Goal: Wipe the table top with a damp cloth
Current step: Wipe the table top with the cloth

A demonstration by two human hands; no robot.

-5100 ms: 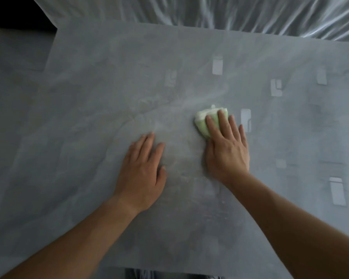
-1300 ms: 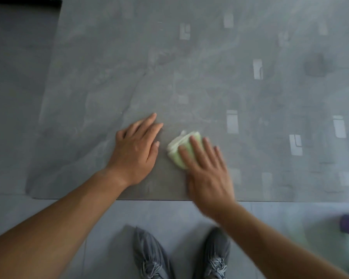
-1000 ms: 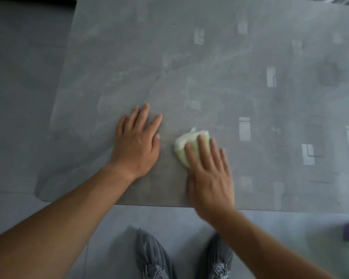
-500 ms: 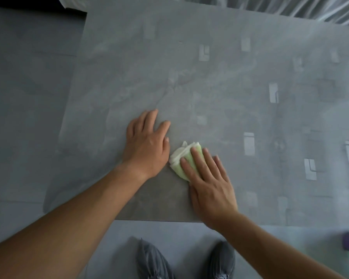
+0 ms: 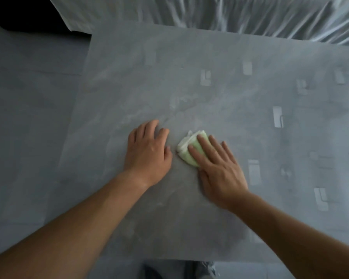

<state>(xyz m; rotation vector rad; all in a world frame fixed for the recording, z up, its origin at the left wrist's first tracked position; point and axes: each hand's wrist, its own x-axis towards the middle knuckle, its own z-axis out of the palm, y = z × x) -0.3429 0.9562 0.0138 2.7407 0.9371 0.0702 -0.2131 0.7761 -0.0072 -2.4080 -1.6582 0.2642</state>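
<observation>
The cloth (image 5: 191, 149), a folded pale green and white wad, is pressed flat against the grey marbled table (image 5: 220, 93) near its middle, somewhat toward the near edge. It is covered on its right and near side by the spread fingers (image 5: 203, 143) of the right hand (image 5: 218, 170), which is laid open and palm down on it rather than closed around it; the cloth's left and far parts are left exposed. The left hand (image 5: 148, 154) is laid flat on the bare table just to the left of the cloth, palm down, fingers loosely extended, nothing being held; a narrow gap is seen between its thumb and the cloth. Pale rectangular reflections (image 5: 278, 117) are scattered over the right half of the table. Crinkled white sheeting (image 5: 220, 13) is seen beyond the far edge, and grey floor (image 5: 28, 117) to the left.
</observation>
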